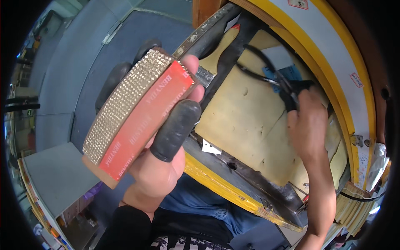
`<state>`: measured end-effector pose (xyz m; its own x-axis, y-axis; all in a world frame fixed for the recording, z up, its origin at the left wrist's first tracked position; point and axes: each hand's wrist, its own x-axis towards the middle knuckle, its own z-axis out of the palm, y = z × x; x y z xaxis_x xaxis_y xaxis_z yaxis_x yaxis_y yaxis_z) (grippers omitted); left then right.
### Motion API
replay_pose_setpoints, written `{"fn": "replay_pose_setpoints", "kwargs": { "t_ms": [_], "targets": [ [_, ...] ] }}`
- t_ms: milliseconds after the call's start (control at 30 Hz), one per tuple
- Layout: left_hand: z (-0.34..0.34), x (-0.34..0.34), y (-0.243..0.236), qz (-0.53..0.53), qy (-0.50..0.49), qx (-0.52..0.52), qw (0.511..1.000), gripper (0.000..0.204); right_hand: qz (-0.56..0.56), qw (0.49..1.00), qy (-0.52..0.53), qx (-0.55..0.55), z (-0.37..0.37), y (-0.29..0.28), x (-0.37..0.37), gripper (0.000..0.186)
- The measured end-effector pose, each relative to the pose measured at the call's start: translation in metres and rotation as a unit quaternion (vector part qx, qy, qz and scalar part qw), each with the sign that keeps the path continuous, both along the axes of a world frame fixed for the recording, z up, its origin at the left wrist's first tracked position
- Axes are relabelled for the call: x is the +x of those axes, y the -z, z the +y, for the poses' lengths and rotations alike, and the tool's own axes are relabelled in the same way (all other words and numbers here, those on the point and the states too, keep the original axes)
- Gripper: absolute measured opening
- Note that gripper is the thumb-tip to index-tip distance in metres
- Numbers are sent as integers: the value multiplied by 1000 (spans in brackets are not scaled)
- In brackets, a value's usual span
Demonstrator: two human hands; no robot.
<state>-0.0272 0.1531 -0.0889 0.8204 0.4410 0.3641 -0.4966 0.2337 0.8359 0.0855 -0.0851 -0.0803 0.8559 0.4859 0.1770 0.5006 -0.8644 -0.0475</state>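
Note:
My left hand (164, 166), black covers on its thumb and some fingers, is closed around a curved block (133, 112) raised close to the head view. Rows of glittering stones cover one band of this block, and a red printed film runs alongside. Over the bench at right, my right hand (308, 121) is slightly blurred, with black covers on its thumb and a finger. Those two tips close on the head end of black-handled pliers (277, 79). The pliers' handles spread away toward the far left. Beneath the pliers lies a blue-and-white piece (291, 73).
A worn tan board (233, 108) covers much of the dark bench top. A wooden-handled brush (218, 52) lies at its far left. The bench has a raised yellow edge (246, 204). A grey-topped shelf unit (52, 175) stands at left.

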Motion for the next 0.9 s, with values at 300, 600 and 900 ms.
{"fn": "replay_pose_setpoints", "kwargs": {
  "t_ms": [300,600,900],
  "targets": [
    [8,6,7,-36,36,29,998,48,57,992,7,111,-8,-5,-53,33],
    [14,0,5,-1,114,-30,993,52,38,994,-10,106,-13,11,-56,22],
    [9,1,0,30,56,68,996,52,-47,982,30,182,3,2,-46,18]
  ]
}}
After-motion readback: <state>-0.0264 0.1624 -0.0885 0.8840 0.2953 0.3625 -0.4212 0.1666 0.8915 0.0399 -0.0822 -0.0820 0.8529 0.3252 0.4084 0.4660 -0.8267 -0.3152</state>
